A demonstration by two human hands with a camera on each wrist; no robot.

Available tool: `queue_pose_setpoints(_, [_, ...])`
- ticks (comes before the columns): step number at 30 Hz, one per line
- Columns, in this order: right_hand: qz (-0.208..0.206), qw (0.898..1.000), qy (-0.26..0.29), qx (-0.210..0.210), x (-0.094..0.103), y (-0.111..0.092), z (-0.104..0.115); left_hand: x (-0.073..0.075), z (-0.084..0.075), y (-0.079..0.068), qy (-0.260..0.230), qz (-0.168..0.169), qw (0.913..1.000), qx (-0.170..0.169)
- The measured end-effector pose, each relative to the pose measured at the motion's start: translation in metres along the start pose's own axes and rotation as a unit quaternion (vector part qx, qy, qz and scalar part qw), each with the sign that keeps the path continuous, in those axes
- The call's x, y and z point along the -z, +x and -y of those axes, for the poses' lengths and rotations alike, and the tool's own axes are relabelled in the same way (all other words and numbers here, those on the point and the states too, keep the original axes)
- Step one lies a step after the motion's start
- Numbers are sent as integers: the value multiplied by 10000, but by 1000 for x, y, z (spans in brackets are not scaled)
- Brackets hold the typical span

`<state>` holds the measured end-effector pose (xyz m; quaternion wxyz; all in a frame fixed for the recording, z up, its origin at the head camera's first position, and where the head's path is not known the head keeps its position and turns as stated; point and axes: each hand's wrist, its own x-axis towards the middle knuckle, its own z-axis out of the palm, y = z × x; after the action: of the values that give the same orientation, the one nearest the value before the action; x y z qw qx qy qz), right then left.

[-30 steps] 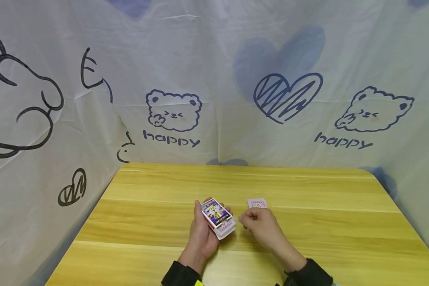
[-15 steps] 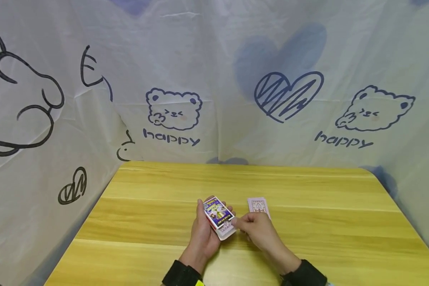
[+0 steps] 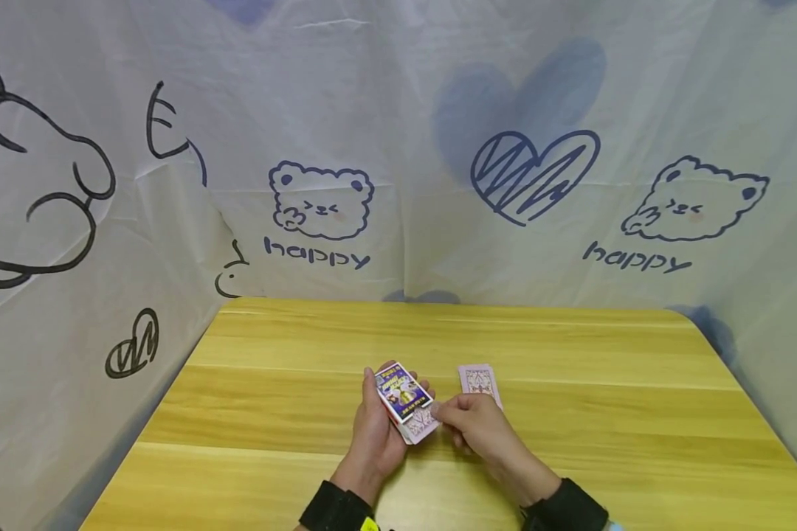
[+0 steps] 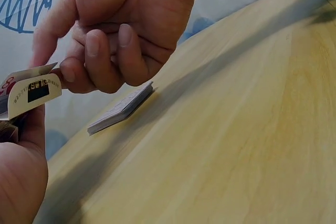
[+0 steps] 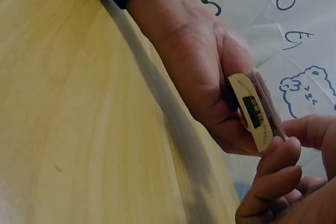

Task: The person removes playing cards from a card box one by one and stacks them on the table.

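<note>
above the bench [image 3: 272,354], the left hand [image 3: 380,439] has its fingers curled round a card box [image 3: 401,391]; the right hand [image 3: 483,428] seems to pinch, finger and thumb, a corner of the card [image 3: 421,424] jutting from its end. the box looks like thin board, probably light and easily dented, so its long sides suit a gentle grip. the right hand partly hides the card stack [image 3: 479,378] on the bench. the card is likely slick and springy, best taken by its edges; the right thumb's exact contact is hard to make out.
</note>
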<state>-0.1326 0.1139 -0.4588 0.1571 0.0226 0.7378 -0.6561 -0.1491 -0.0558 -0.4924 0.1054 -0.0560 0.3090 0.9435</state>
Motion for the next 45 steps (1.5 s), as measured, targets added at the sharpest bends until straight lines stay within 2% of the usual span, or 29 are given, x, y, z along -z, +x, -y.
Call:
queue_pose_setpoints(6, [-158,9998,-26,96,0,-1,-1,0,1,1,43,77,10000,4])
queue_pose_setpoints(14, [584,9976,-275,237,6,-1,3,4,-2,4,37,-84,9999,-81])
queue_pose_setpoints(17, [611,9973,-331,217,7,1,3,3,-2,5,21,-29,10000,-19])
queue_pose_setpoints(22, [575,9961,-528,411,10,2,3,2,-3,4,182,16,9998,123])
queue_pose_setpoints(24, [778,9928,-737,532,15,2,4,4,-5,4,270,-35,9995,154])
queue_pose_setpoints(29, [1464,9827,-1036,463,33,2,15,10,-12,7,116,-256,9993,252])
queue_pose_setpoints(32, [1576,9813,-1034,398,45,3,20,13,-17,8,-74,-374,9990,241])
queue_pose_setpoints(35, [1208,9859,-1079,413,58,6,22,14,-20,8,-198,-404,9987,219])
queue_pose_setpoints(38, [468,9910,-1190,386,73,12,20,13,-22,8,-254,-387,9986,257])
queue_pose_setpoints(42, [-488,9866,-1531,270,92,23,13,12,-24,7,-199,-296,9987,365])
queue_pose_setpoints(45, [-888,9838,-1558,82,102,30,6,11,-24,6,-49,-257,9986,460])
